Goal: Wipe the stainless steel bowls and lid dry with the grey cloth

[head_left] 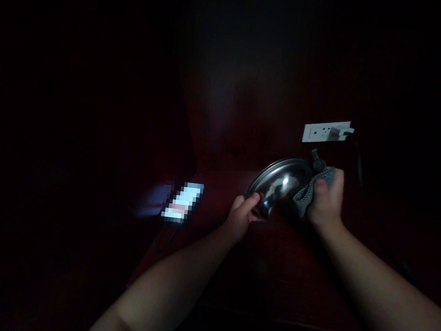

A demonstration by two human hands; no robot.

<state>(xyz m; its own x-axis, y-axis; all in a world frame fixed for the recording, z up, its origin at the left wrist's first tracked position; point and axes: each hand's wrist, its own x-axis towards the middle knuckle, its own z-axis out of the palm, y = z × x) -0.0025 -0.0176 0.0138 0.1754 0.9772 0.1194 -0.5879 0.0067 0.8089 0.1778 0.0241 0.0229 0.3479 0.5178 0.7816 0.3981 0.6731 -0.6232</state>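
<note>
A shiny steel bowl (282, 181) is tilted up in front of me, its curved side catching the light. My left hand (242, 216) grips its lower left rim, thumb on the outer face. A grey patterned cloth (305, 196) is bunched in my right hand (327, 199), which presses it against the bowl's right side. The cloth and fingers hide that part of the rim.
A lit phone (183, 201), blurred out, lies to the left with a thin cable below it. On the back wall sits a white socket plate (315, 132) with a plug (341, 131) and a dark cord hanging down. The dark red tabletop (271, 277) is dimly lit.
</note>
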